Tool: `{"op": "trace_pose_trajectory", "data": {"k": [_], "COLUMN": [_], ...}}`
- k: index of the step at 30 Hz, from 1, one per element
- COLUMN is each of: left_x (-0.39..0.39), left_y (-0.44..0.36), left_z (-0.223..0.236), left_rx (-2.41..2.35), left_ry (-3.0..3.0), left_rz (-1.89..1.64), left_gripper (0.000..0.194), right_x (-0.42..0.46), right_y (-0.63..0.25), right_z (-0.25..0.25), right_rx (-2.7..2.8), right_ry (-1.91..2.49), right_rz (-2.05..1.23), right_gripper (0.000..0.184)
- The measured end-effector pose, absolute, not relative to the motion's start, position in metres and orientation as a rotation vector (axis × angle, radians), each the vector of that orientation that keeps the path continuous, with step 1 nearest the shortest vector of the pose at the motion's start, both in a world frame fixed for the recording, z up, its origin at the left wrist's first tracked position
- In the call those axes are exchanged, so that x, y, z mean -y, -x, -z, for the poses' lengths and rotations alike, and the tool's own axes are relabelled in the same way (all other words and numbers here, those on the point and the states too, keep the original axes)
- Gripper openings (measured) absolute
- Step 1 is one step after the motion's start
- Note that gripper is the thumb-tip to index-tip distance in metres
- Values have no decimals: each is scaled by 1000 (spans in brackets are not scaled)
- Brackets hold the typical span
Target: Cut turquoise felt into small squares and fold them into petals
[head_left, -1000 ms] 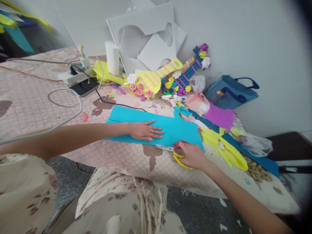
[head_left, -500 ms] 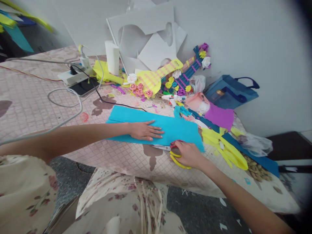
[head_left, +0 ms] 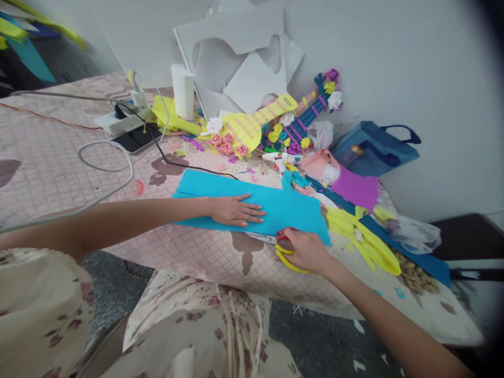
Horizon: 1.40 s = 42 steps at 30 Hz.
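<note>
A long turquoise sheet (head_left: pixel 289 202), like crepe paper or felt, lies flat on the patterned tablecloth (head_left: pixel 177 252) in front of me. My left hand (head_left: pixel 236 211) rests palm down on its middle, fingers stretched out. Scissors (head_left: pixel 286 251) with red and yellow handles are gripped in my right hand (head_left: pixel 309 249) at the sheet's near edge. Their blades point left along that edge, partly hidden at the sheet. A slit or fold line runs along the left part of the sheet.
Behind the sheet lie a yellow paper guitar (head_left: pixel 242 131) and a blue one (head_left: pixel 305 123) with paper flowers. A power strip (head_left: pixel 118 122), a phone (head_left: pixel 136 137) and cables are at left. Yellow strips (head_left: pixel 360 236), a purple sheet (head_left: pixel 356 189) and a blue bag (head_left: pixel 374 149) are at right.
The view has shifted very slightly. Both hands, the scissors and the turquoise sheet hold nearly the same positions.
</note>
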<state>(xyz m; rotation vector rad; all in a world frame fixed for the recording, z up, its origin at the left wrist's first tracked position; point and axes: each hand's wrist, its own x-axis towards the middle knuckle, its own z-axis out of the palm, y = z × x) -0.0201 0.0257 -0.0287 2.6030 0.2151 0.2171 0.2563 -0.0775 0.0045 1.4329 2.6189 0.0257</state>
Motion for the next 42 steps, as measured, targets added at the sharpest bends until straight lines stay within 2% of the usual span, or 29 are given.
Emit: {"op": "trace_pose_trajectory", "data": {"k": [11,23,30,42], "left_x": [-26,-27,-25,-26], "left_y": [20,21,19,20], "left_z": [30,34,30,33], "left_rx": [-211,-129,-197,-192], "left_ry": [-2681,-2732,-2705,-2666], "left_rz": [-82,-217,-127,-199], "left_gripper": [51,50,50,49], "right_x": [79,76,81,77], "right_y": [-245,-241,-237,-224], "right_z": [-9,-4,-12,-9], "right_rx": [-2582,-2604,-2658,-2643], "right_ry": [-1449,-1392,-1417,-1411], "right_rz": [-11,-56,-21,6], "right_gripper": [41,41,37,40]}}
